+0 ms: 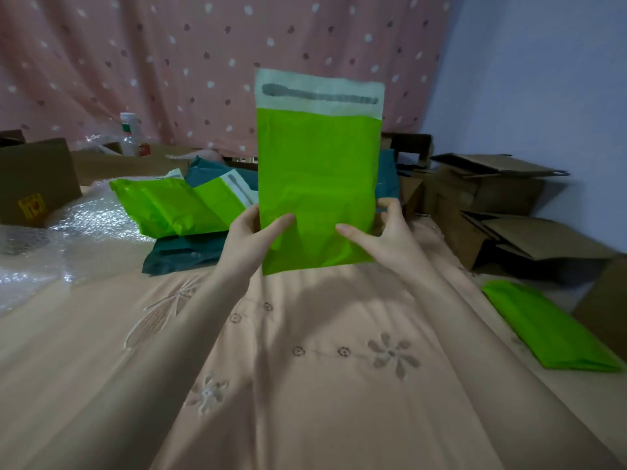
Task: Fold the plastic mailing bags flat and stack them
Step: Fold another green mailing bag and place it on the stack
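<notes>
- Head view: left hand [252, 234] and right hand [380, 232] pinch the green mailing bag's [317, 184] lower corners, thumbs in front, holding it upright above the bedsheet [305, 368], probably to straighten it before folding.
- A folded green bag [543, 327] lies at right, likely starting the stack; the unfolded pile [183, 205] waits behind.

2 forearms in view, both bare from wrist to lower frame edge; no sleeves visible. Left hand [252, 232] and right hand [380, 232]: no gloves, rings, watch or bands. Fingernails short, unpainted as far as visible.
</notes>
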A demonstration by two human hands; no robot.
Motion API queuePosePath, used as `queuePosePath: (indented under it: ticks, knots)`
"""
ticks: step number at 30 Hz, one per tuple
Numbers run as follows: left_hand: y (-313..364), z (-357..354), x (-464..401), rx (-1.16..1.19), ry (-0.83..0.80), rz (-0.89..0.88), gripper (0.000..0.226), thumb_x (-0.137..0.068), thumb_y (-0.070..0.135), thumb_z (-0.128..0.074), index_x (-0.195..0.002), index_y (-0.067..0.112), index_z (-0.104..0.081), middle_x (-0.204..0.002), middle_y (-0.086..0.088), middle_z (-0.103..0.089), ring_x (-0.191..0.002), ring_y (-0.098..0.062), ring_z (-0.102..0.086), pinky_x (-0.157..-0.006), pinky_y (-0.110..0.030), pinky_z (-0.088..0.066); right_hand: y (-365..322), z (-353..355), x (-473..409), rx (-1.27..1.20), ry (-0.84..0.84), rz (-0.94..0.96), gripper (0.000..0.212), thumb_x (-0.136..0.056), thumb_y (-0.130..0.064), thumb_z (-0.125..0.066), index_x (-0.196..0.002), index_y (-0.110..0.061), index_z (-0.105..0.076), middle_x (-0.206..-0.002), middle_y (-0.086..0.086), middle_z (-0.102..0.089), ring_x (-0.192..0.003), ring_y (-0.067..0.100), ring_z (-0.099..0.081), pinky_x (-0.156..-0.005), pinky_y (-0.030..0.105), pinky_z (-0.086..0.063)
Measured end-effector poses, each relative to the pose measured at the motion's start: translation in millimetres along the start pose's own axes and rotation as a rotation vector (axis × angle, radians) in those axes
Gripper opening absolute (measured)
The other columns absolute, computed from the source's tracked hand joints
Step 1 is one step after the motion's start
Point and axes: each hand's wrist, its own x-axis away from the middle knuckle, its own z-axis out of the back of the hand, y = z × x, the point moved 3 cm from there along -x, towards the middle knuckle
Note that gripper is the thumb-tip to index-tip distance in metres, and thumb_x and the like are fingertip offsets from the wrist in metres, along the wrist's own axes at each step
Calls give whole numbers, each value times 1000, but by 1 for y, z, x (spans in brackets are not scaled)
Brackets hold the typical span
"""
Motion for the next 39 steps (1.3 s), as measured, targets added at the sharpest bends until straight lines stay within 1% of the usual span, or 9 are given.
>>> queuePosePath:
  ticks: [7, 12, 16, 19, 21, 25, 28, 33, 39]
  knots:
    - [-10, -20, 33, -66, -123, 95, 17, -86, 14, -63, -95, 28, -60, -96, 7, -69, -80, -3, -67, -65, -14, -51, 4, 32, 23, -232, 87, -65, 48, -85, -20, -67, -123, -11, -38, -91, -8, -58, -80, 4, -60, -76, 26, -52]
    - [-16, -29, 54, -91, -57, 189, 9, -89, 28, -57, -89, 36, -56, -99, 18, -59, -93, -6, -58, -87, -31, -45, 23, 34, 44, -95, 166, 24, 44, -81, -14, -71, -116, -10, -44, -103, 0, -61, -88, 6, -61, -83, 29, -51]
    - [-34, -28, 64, -339, -20, 142, 22, -92, 37, -52, -106, 20, -57, -102, 7, -58, -90, -3, -52, -79, -18, -39, 44, 29, 62, -42, 156, -1, 46, -80, -13, -73, -116, -7, -44, -101, -2, -60, -87, 6, -59, -79, 19, -49]
    - [-57, -23, 70, -506, -56, 163, 23, -88, 36, -59, -98, 16, -56, -95, -6, -66, -89, -20, -62, -79, -36, -49, 63, 23, 77, 5, 95, -77, 48, -81, -11, -71, -119, -4, -42, -102, -1, -56, -86, 7, -55, -64, 0, -39]
    - [-71, -20, 79, -682, -59, 176, 30, -87, 39, -60, -102, 14, -54, -92, -6, -64, -86, -22, -59, -70, -33, -42, 79, 17, 85, 65, 60, -144, 54, -81, -13, -72, -123, -2, -41, -107, 3, -56, -94, 14, -54, -63, 1, -38]
    - [-81, -17, 93, -842, -31, 173, 47, -85, 42, -60, -117, 10, -46, -105, -10, -59, -98, -28, -56, -79, -35, -41, 106, 11, 97, 309, 32, -270, 62, -79, -38, -71, -124, -13, -38, -115, 11, -62, -106, 29, -59, -84, 35, -47]
    - [-75, -15, 95, -947, -21, 23, 45, -87, 35, -58, -120, 6, -48, -118, -14, -52, -109, -32, -53, -91, -39, -39, 99, 13, 102, 613, 133, -168, 57, -87, -42, -56, -132, -12, -38, -124, 14, -54, -114, 34, -50, -92, 46, -43]
    - [-63, -46, 112, -1063, -287, -257, 72, -82, 50, -14, -128, 9, -52, -133, -8, -50, -123, -25, -45, -101, -29, -27, 65, -15, 120, 693, 62, 160, 55, -89, -36, -32, -130, -4, -50, -133, 14, -52, -123, 31, -45, -102, 40, -37]
    - [-90, -58, 129, -1230, -506, -232, 87, -75, 50, 8, -146, 15, -27, -153, -1, -28, -143, -17, -21, -115, -31, -15, 87, -35, 141, 900, -282, 122, 78, -84, -49, 6, -148, -17, -25, -156, -3, -23, -145, 10, -15, -116, 42, -15]
